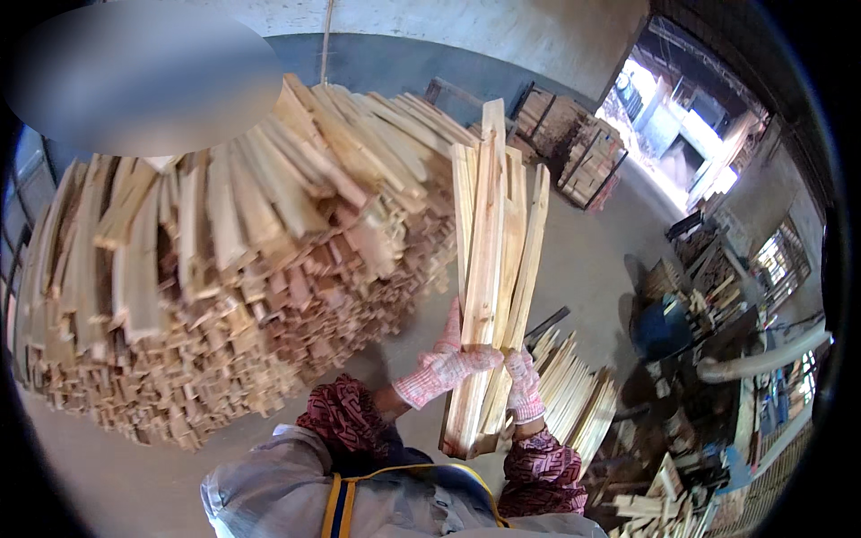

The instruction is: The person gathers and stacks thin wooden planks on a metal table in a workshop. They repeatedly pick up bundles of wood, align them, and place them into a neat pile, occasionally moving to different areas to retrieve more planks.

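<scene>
A bundle of several long wooden strips [485, 278] stands nearly upright in front of my body, its far ends fanned slightly apart. My left hand [441, 375], in a pinkish-white knit glove, is closed round the bundle's left side with the thumb across its front. On the right side my right hand [526, 384], gloved alike, grips the same strips. The fingers behind the wood are hidden. Close by on the right lies a stack of thin wooden strips [574, 394]. To the left rises a big pile of wooden strips [260, 269], with cut ends facing me.
Strapped stacks of wood [587, 161] stand at the back by the wall. On the right are a dark blue bin [662, 330], a pale curved pipe [762, 359] and wood scraps [659, 507]. A bright doorway [682, 143] opens at the far right. Concrete floor [583, 269] runs between.
</scene>
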A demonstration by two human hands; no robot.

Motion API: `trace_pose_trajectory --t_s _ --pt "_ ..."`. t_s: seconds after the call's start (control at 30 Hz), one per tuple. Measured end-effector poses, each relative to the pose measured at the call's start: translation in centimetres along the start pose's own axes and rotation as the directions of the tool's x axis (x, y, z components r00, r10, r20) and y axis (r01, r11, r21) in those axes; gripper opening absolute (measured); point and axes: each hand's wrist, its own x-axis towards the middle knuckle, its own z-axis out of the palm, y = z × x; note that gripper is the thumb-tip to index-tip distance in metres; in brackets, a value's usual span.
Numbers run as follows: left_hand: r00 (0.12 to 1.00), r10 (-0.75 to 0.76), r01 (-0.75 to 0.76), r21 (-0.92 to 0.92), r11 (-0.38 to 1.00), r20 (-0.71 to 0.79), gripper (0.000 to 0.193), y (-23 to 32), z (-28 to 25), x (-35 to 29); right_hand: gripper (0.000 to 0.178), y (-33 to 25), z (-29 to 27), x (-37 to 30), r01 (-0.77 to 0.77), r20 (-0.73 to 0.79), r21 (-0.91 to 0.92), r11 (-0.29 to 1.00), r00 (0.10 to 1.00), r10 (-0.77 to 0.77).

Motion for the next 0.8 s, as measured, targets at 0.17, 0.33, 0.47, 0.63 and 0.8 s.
trace_pose_trajectory --t_s 0.17,0.33,0.47,0.63,0.8 --pt "0.99 0.079 -0.074 0.045 0.996 -0.114 0.123 1.5 1.1 10.4 0.039 5.7 -4.6 11.6 -0.041 0.146 0.099 0.994 0.989 0.027" --pt "0.951 0.223 -0.177 0.214 0.961 -0.216 0.106 5.6 0.0 21.2 0.049 11.3 -4.1 26.0 0.342 0.211 -0.013 0.94 0.92 -0.332" --pt "0.83 0.369 -0.126 0.505 0.854 -0.418 0.097 6.9 -2.4 30.0 0.051 13.2 -3.3 38.1 0.117 0.294 0.42 0.9 0.921 -0.257" --pt "0.784 0.451 -0.165 0.558 0.813 -0.426 0.101 14.0 -3.4 42.0 0.05 12.0 -3.2 55.2 -0.437 0.5 0.844 0.311 0.851 -0.16" --pt "0.565 0.607 0.109 0.78 0.616 -0.559 0.102 16.8 -11.4 50.2 0.053 19.1 -5.5 66.7 0.074 -0.119 0.476 0.876 0.993 -0.02"
